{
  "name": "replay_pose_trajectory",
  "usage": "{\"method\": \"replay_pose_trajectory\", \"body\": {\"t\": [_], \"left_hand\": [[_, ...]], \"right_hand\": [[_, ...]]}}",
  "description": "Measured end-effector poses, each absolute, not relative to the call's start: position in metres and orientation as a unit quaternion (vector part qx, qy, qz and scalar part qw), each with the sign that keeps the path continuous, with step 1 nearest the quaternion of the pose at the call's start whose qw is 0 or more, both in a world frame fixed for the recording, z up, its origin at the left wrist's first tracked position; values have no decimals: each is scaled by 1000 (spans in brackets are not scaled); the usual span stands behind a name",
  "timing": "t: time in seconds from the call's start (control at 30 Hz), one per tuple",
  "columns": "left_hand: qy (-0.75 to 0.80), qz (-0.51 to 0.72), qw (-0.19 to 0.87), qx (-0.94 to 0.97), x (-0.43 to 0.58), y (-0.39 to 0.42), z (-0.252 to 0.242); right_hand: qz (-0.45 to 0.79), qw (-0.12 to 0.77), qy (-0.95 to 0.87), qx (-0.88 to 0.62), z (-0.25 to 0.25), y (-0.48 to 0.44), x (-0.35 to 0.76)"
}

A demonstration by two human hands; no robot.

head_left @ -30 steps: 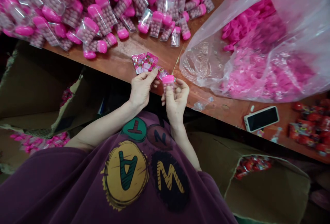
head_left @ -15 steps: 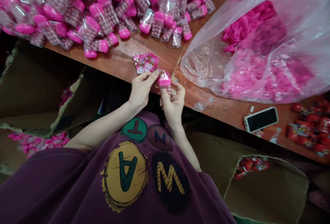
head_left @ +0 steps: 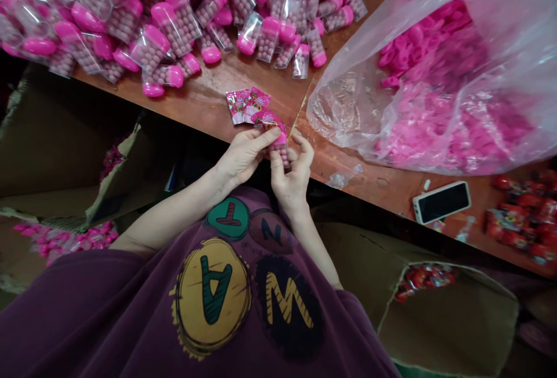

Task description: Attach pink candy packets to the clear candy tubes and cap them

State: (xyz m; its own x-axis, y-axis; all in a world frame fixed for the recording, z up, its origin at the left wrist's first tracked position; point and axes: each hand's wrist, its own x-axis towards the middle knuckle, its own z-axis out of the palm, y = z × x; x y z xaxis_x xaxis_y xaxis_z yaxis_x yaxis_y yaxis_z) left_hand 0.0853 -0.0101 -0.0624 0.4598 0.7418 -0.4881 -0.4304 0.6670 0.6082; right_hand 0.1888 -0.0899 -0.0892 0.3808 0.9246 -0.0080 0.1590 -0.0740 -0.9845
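The left hand pinches glossy pink sachets against a clear pink-capped bottle the right hand grips by the reddish-wood counter; brown cardboard boxes flank them.

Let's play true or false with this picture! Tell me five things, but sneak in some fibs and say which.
1. The right hand holds a small container with a pink cap. True.
2. The other hand is far from that container. False: the left hand is right up by its cap.
3. Printed sachets lie near the hands. True.
4. A phone lies on the table. True.
5. That phone's screen is glowing bright white. False: it looks dark.
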Motion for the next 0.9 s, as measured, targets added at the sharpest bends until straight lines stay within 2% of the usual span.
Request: {"method": "replay_pose_trajectory", "body": {"t": [0.13,0.3,0.37,0.53,0.63,0.9], "left_hand": [[343,330,859,191,85,-11,-65],[320,331,864,204,82,-12,-65],[312,330,864,217,81,-10,-64],[297,314,871,232,80,-2,-60],[312,308,871,222,82,-2,-59],[311,333,867,203,82,-12,-59]], "right_hand": [[286,519,-484,-644,-90,-88,195],[441,551,-403,-582,-81,-84,195],[467,554,-390,-568,-80,-84,194],[321,523,-474,-632,-82,-85,195],[289,503,-497,-646,-83,-85,196],[472,559,-372,-572,-75,-85,195]]}}
